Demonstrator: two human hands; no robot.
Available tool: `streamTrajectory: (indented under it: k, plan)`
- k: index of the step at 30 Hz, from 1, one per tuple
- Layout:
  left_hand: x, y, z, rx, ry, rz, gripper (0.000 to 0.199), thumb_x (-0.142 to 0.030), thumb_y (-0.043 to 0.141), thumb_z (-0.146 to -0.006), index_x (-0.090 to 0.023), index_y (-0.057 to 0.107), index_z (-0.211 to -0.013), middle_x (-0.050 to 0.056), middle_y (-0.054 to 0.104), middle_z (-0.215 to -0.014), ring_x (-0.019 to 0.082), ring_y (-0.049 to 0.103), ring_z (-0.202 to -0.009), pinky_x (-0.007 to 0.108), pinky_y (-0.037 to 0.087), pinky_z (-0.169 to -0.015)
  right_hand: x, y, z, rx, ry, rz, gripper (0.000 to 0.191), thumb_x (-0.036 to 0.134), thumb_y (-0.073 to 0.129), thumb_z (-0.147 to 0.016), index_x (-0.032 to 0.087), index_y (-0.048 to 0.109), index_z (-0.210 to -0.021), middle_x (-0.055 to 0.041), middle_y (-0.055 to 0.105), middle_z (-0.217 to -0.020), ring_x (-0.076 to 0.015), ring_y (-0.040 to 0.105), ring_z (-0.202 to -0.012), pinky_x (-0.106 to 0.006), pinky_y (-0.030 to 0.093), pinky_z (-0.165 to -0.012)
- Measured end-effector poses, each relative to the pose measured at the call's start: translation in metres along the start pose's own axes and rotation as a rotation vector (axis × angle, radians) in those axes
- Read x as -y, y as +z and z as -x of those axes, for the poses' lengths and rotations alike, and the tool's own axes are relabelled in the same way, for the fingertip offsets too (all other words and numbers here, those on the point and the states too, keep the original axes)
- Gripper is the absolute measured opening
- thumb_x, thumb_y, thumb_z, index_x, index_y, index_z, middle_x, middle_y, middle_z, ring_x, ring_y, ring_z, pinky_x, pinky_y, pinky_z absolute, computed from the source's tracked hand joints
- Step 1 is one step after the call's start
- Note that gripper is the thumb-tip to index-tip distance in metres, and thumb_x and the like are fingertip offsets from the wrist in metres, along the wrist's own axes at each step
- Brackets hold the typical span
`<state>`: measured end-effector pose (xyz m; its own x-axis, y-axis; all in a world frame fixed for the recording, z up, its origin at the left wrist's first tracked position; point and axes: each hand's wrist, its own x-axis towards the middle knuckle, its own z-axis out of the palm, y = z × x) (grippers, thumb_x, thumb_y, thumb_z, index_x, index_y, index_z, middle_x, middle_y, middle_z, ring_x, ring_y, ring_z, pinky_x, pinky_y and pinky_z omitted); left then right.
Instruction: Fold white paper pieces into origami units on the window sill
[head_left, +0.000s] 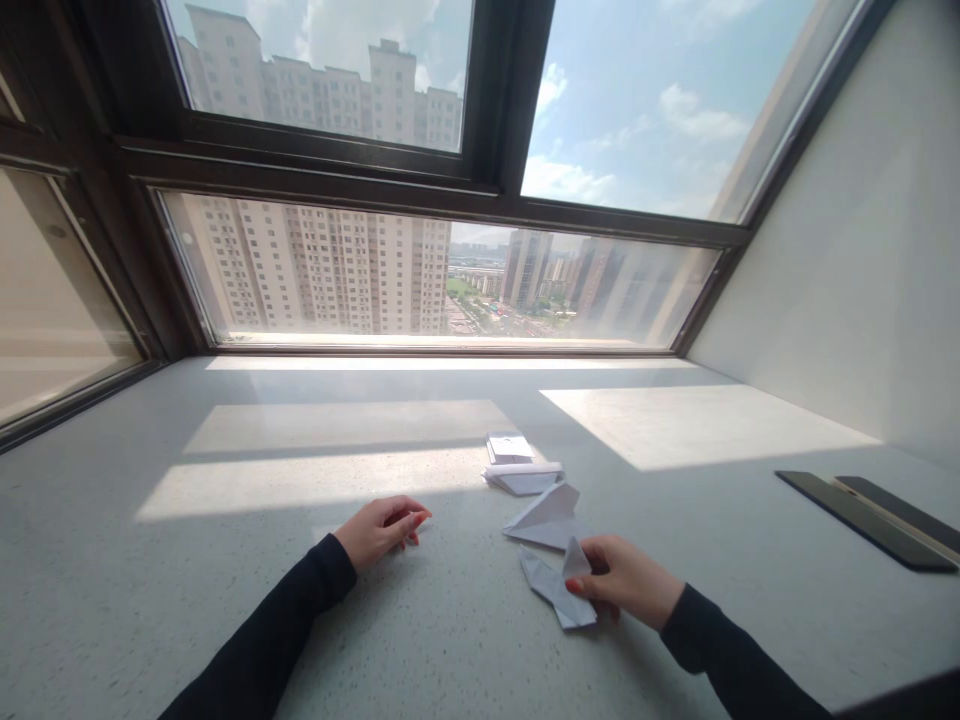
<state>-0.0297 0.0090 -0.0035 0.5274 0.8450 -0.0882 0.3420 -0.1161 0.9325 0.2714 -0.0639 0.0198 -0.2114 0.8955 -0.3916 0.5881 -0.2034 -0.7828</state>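
Note:
Between the thumb and fingers of my right hand (626,578) is a folded white paper figure (551,585), at the near end of a row of folded papers. Just beyond it lies a paper piece with a raised pointed flap (544,518). Farther back come a long flat folded paper (523,478) and a small squarish folded paper (510,447). My left hand (386,530) is to the left of the row, over the speckled white sill (420,640), touching none of the papers. Its fingers are curled, with thumb and fingertips close together; I cannot make out anything between them.
A dark flat folding case or tablet (870,520) lies at the right. Dark window frames (442,205) border the sill at the back, and a white wall (847,250) rises on the right. Sunlit patches cross the surface.

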Motion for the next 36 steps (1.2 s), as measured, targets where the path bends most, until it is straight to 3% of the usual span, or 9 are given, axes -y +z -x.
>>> streamTrajectory:
  k: [4,7,10,16,21,26,29,32,36]
  plan:
    - [0.0,0.0,0.0,-0.006,-0.011,-0.008,0.049,-0.053,0.044,-0.068,-0.01,0.055,-0.087,0.003,0.058,-0.062,0.01,0.05,-0.053,0.023,0.039,-0.053,0.004,-0.001,-0.003,-0.031,0.005,0.052,0.016,0.028,0.055,-0.065,0.013,0.058,-0.068,0.0,0.057,-0.056,-0.0109,0.051,-0.044,-0.021,0.04,-0.041]
    - [-0.001,0.0,0.0,-0.007,-0.018,-0.015,0.048,-0.053,0.043,-0.068,-0.01,0.055,-0.087,0.003,0.058,-0.063,0.01,0.05,-0.053,0.023,0.038,-0.053,0.006,0.0,-0.002,-0.151,0.051,0.193,0.009,0.023,0.057,-0.061,0.015,0.052,-0.061,0.0014,0.054,-0.054,-0.0105,0.049,-0.043,-0.021,0.037,-0.04]
    - [0.0,-0.001,0.0,-0.007,-0.017,-0.02,0.047,-0.052,0.042,-0.069,-0.01,0.055,-0.086,0.003,0.058,-0.062,0.01,0.049,-0.052,0.022,0.038,-0.052,0.005,0.003,0.001,-0.336,0.064,0.357,0.017,0.019,0.06,-0.057,0.017,0.044,-0.062,0.0038,0.05,-0.052,-0.0106,0.047,-0.046,-0.02,0.033,-0.041]
    - [0.001,-0.001,0.0,-0.011,-0.01,-0.02,0.046,-0.051,0.042,-0.07,-0.011,0.056,-0.086,0.002,0.057,-0.062,0.009,0.049,-0.052,0.021,0.037,-0.051,0.001,0.017,0.01,-0.573,0.006,0.498,0.029,0.019,0.057,-0.061,0.022,0.03,-0.069,0.0068,0.044,-0.048,-0.0126,0.046,-0.044,-0.02,0.028,-0.042]
    - [0.0,0.0,0.0,-0.014,-0.003,-0.005,0.045,-0.052,0.042,-0.07,-0.011,0.057,-0.085,0.002,0.058,-0.061,0.009,0.05,-0.052,0.021,0.039,-0.052,0.01,0.021,0.016,-0.636,-0.084,0.542,0.027,0.022,0.055,-0.065,0.023,0.028,-0.067,0.0058,0.045,-0.049,-0.0128,0.046,-0.041,-0.021,0.029,-0.04]
    - [0.001,0.0,-0.001,-0.062,0.019,0.021,0.045,-0.053,0.043,-0.069,-0.012,0.055,-0.084,0.0,0.057,-0.057,0.01,0.051,-0.051,0.021,0.04,-0.05,0.047,0.042,0.015,-0.52,-0.449,0.595,0.016,0.034,0.045,-0.077,0.021,0.039,-0.071,0.0023,0.052,-0.053,-0.0115,0.047,-0.043,-0.021,0.034,-0.042]
    - [0.003,0.0,-0.003,-0.191,0.03,0.025,0.045,-0.055,0.039,-0.071,-0.014,0.052,-0.084,-0.003,0.052,-0.05,0.008,0.045,-0.038,0.019,0.036,-0.039,0.064,0.08,0.001,-0.457,-0.665,0.745,0.029,0.044,0.05,-0.073,0.019,0.044,-0.061,0.0009,0.056,-0.052,-0.0115,0.051,-0.046,-0.021,0.033,-0.042]
    - [0.004,-0.002,-0.003,-0.226,0.026,0.008,0.046,-0.056,0.035,-0.072,-0.014,0.05,-0.081,-0.005,0.05,-0.046,0.006,0.037,-0.031,0.018,0.03,-0.034,0.068,0.128,-0.02,-0.428,-0.887,0.883,0.043,0.059,0.052,-0.062,0.018,0.045,-0.052,0.0011,0.055,-0.044,-0.012,0.051,-0.04,-0.022,0.025,-0.035]
    - [0.003,-0.003,-0.002,-0.187,0.012,-0.025,0.046,-0.057,0.035,-0.072,-0.014,0.052,-0.073,-0.004,0.049,-0.046,0.005,0.038,-0.033,0.018,0.031,-0.035,0.065,0.174,-0.038,-0.381,-1.176,0.94,0.04,0.046,0.046,-0.074,0.018,0.041,-0.046,0.0044,0.047,-0.033,-0.0084,0.042,-0.029,-0.021,0.014,-0.03]
